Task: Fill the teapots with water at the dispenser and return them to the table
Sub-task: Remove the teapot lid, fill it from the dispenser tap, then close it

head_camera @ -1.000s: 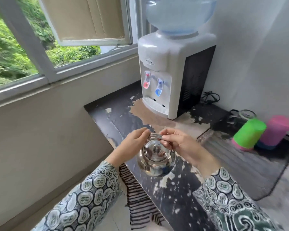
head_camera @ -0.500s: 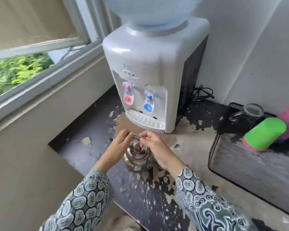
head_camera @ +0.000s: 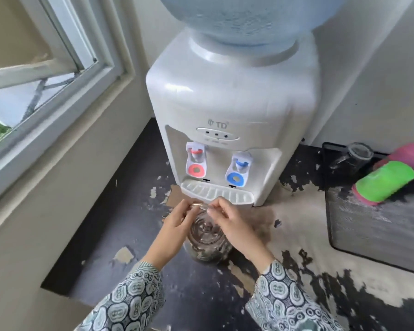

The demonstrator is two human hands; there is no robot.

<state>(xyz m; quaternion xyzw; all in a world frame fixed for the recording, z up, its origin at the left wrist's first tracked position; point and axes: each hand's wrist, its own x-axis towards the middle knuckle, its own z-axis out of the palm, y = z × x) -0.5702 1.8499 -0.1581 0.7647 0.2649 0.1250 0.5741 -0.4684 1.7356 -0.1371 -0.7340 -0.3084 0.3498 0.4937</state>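
Observation:
A small shiny steel teapot [head_camera: 207,244] with its lid on hangs just above the worn dark counter [head_camera: 120,237], right in front of the white water dispenser [head_camera: 227,111]. My left hand [head_camera: 175,225] and my right hand [head_camera: 232,225] both pinch the teapot's thin wire handle from either side. The dispenser's drip tray [head_camera: 215,193] lies just beyond my fingers. A red tap [head_camera: 196,163] sits on the left and a blue tap [head_camera: 237,172] on the right. A large blue water bottle [head_camera: 239,17] stands on top.
To the right, a black mesh tray [head_camera: 373,232] holds a green cup [head_camera: 385,181], a pink cup [head_camera: 411,154] and a glass jar [head_camera: 355,156]. A wall and an open window [head_camera: 46,75] run along the left of the counter.
The view has closed in on the dispenser. Both hands have carried the teapot forward over the counter, up to the front of the drip tray.

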